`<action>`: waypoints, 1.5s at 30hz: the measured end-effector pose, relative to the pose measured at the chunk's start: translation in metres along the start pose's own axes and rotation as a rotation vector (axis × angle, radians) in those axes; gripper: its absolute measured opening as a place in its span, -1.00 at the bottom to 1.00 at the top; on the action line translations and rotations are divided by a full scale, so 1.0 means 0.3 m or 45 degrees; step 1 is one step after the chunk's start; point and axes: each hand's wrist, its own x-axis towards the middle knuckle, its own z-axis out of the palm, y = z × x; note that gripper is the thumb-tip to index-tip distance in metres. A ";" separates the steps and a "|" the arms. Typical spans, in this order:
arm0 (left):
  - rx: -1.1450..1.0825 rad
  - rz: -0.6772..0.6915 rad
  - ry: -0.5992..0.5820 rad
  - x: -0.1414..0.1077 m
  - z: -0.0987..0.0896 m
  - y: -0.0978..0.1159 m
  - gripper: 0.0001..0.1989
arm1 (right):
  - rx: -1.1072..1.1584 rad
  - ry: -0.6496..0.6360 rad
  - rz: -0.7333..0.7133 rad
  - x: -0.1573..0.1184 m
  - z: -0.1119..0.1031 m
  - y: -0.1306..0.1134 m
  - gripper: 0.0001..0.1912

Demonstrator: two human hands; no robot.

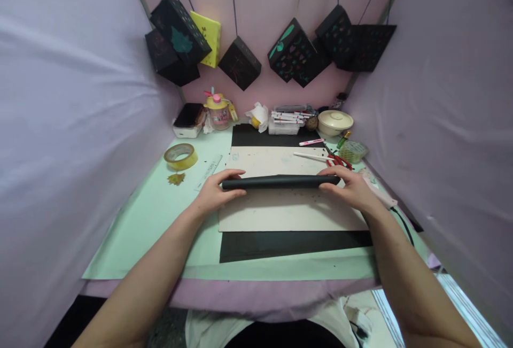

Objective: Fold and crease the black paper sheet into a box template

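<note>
A sheet of black paper [280, 182], rolled or folded into a long narrow shape, spans the space between my hands. My left hand [216, 190] grips its left end, thumb on the near side and fingers on the far side. At the other end, my right hand [348, 186] holds it in the same way. Beneath lies a white board [288, 214], with black paper [280, 246] showing under its near edge. Whether the roll touches the board, I cannot tell. Red-handled scissors [340, 162] and a white pen [312, 155] lie just beyond my right hand.
A tape roll [181, 156], a dry leaf [176, 178] and a clear ruler [209, 171] lie left. At the back stand a drink bottle [218, 113], a box of markers [284, 123] and a lidded bowl [335, 122]. A glue gun [380, 195] lies right. Black boxes [239, 63] hang above.
</note>
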 end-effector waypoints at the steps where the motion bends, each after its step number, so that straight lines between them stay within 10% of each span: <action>1: -0.032 0.020 -0.038 0.003 0.001 0.002 -0.60 | -0.057 -0.038 -0.012 0.009 -0.010 -0.008 -0.71; 8: -0.151 0.106 -0.046 0.012 0.009 0.009 -0.79 | -0.556 -0.043 -0.288 0.078 0.015 -0.203 -0.31; 13: -0.162 0.123 -0.062 0.006 0.013 0.005 -0.78 | -0.511 -0.127 -0.410 0.111 0.129 -0.299 -0.42; 45: 0.086 0.274 0.005 -0.018 0.033 -0.012 -0.50 | -0.462 0.173 -0.493 0.075 0.186 -0.230 -0.77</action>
